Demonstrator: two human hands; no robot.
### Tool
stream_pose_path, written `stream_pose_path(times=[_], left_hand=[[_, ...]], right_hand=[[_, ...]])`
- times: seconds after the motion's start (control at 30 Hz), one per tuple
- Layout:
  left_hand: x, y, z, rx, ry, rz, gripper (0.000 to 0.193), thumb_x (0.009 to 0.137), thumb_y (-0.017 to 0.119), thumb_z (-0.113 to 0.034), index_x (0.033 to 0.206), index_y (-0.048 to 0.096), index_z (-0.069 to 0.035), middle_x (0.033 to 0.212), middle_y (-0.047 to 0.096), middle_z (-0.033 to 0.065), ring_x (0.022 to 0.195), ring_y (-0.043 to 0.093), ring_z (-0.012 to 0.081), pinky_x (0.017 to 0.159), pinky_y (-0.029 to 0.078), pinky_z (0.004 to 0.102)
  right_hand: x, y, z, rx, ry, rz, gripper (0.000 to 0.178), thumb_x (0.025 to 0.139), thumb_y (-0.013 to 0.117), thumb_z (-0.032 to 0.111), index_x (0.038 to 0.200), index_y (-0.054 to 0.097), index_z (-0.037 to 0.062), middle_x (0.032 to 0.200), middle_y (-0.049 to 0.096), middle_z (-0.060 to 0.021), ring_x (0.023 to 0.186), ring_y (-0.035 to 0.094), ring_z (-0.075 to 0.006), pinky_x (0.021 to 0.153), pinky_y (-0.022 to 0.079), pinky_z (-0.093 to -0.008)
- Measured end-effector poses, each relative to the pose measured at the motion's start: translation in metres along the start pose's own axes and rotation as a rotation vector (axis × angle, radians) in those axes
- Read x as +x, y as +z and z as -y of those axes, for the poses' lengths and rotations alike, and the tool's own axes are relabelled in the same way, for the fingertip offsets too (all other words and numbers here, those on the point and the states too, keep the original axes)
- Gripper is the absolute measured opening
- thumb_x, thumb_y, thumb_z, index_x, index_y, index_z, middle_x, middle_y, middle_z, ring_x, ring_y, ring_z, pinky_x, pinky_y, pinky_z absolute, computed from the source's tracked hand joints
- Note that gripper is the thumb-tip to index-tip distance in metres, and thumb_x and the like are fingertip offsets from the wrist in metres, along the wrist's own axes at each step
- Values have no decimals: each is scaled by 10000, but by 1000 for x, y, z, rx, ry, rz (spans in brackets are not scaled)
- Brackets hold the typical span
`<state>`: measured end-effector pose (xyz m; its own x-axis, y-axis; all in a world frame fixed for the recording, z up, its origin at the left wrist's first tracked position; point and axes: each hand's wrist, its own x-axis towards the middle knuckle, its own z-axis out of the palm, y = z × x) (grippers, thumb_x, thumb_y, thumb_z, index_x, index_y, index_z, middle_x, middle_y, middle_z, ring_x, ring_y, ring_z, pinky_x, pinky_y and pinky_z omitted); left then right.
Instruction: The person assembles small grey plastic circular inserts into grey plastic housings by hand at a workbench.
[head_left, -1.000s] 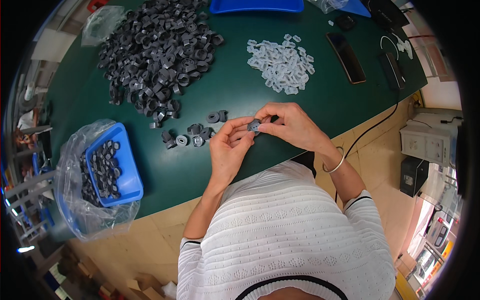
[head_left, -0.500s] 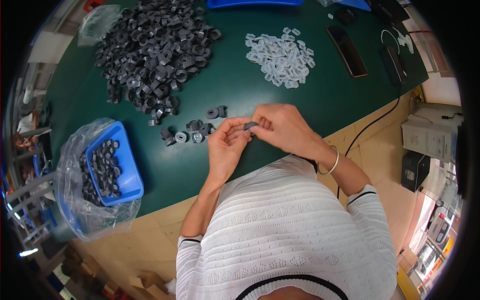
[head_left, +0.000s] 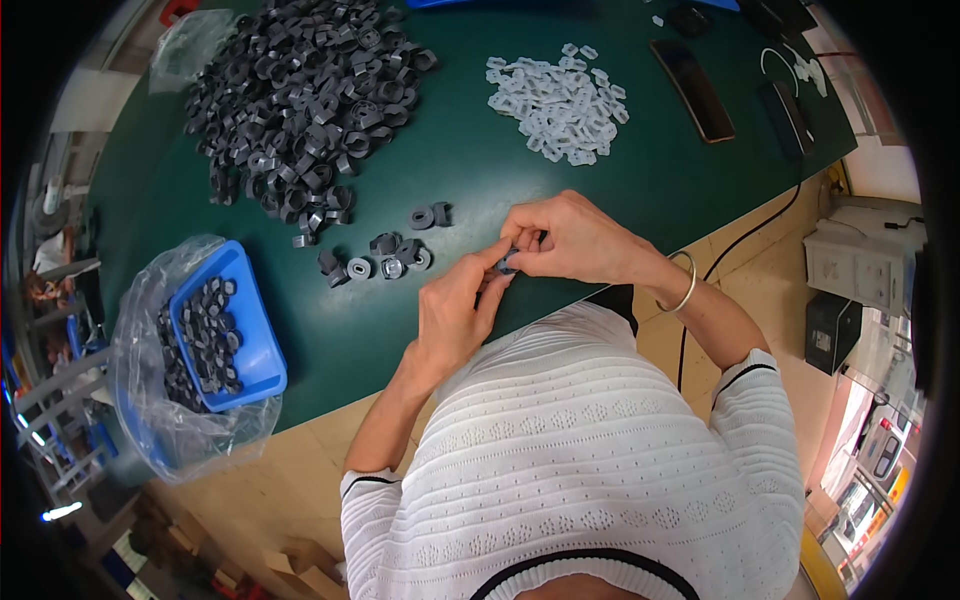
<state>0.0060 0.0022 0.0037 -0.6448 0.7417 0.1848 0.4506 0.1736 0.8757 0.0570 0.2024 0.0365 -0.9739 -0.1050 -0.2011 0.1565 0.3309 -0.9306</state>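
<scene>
A small dark grey plastic part (head_left: 508, 262) is pinched between the fingertips of both hands above the near edge of the table. My left hand (head_left: 462, 302) is closed on it from the left, fingers pointing up and right. From the other side my right hand (head_left: 570, 240) grips it with thumb and index finger; much of the part is hidden. Several loose grey plastic pieces (head_left: 388, 254), some with pale centres, lie to the left of my hands. Farther off are a large heap of dark grey ring-like parts (head_left: 310, 100) and a smaller heap of translucent white pieces (head_left: 560, 105).
On the left a blue tray (head_left: 262, 345) of grey parts rests over a bag-lined container (head_left: 150, 420). A phone (head_left: 692, 90) and a black device with a cable (head_left: 786, 118) lie at the right of the green table (head_left: 340, 345). A clear bag (head_left: 190, 50) is at the far left.
Both hands have shifted slightly right, and the left hand has turned so its back shows more. The grey part has tilted between the fingertips. The view has moved a little.
</scene>
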Motion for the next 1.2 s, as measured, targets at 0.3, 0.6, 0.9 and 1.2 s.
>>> stream_pose_path(times=[0.3,0.6,0.9,1.2], left_hand=[[-5,13,3,-18,17,-33,346,814,693,44,1141,585,23,808,686,133,700,699,189,629,565,278],[-2,5,-6,-398,-260,60,346,841,662,73,1167,555,24,875,688,106,798,677,124,699,559,238],[-7,3,-4,-551,-326,-14,325,878,637,47,1181,522,12,962,677,110,859,667,140,741,552,254],[9,-12,-16,-862,-505,14,264,916,567,31,1167,487,9,1012,667,125,912,653,150,740,551,258]], right_hand=[[-6,12,-8,-320,-163,-100,122,782,671,84,851,620,-3,613,599,-83,565,600,-177,559,473,-300],[-2,-9,-3,38,44,142,143,834,652,107,888,646,-26,690,660,-105,615,620,-153,582,485,-310],[-3,8,-6,84,-16,9,171,813,667,42,980,653,6,743,652,-80,670,604,-134,624,484,-295],[-14,29,-11,-163,-359,-291,406,788,721,83,1181,618,80,845,613,-92,775,585,-260,680,486,-352]])
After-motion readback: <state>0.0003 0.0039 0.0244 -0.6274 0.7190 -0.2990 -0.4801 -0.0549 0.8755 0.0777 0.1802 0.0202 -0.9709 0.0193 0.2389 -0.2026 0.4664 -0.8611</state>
